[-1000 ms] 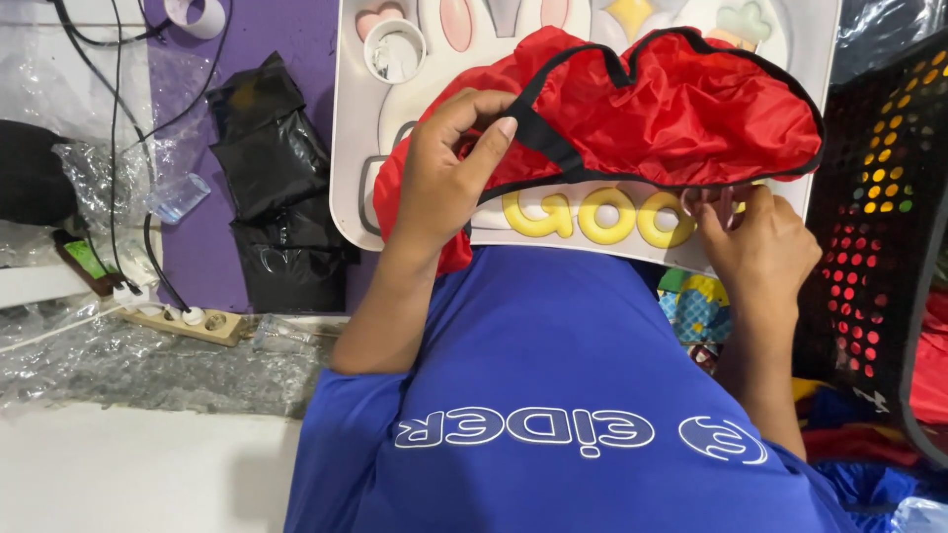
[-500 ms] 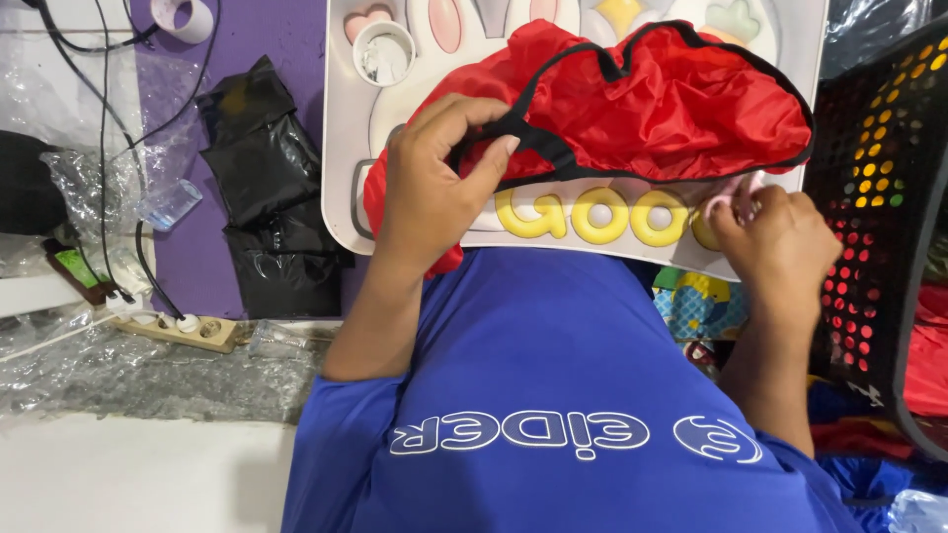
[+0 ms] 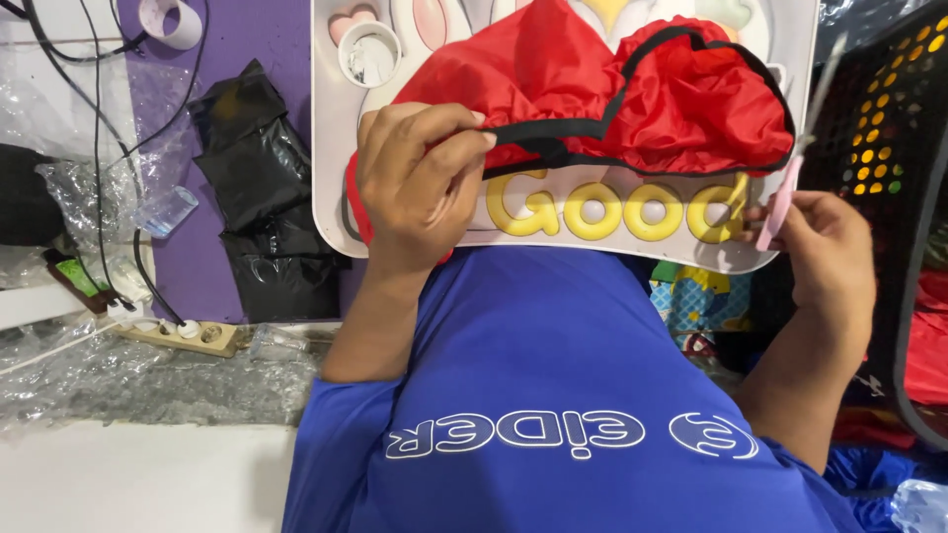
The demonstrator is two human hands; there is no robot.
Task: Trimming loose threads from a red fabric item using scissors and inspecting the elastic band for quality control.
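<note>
Right hand (image 3: pixel 825 252) lifted off tray edge, now pinching pink tool (image 3: pixel 780 197); left hand (image 3: pixel 415 183) grip clenched on black trim of red garment (image 3: pixel 592 94) (spread over white tray (image 3: pixel 331 148)); yellow raised letters (image 3: pixel 612 209) below garment.

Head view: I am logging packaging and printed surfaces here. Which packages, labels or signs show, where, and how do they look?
White plastic tray: under the red fabric pinched by the left hand, raised yellow letters along its near edge.
Black plastic bags: left of the tray on purple mat, crumpled, glossy.
Clear plastic wrap: lower left, crinkled.
Blue shirt: white printed lettering, foreground.
Right hand: holds a thin pink tool.
</note>
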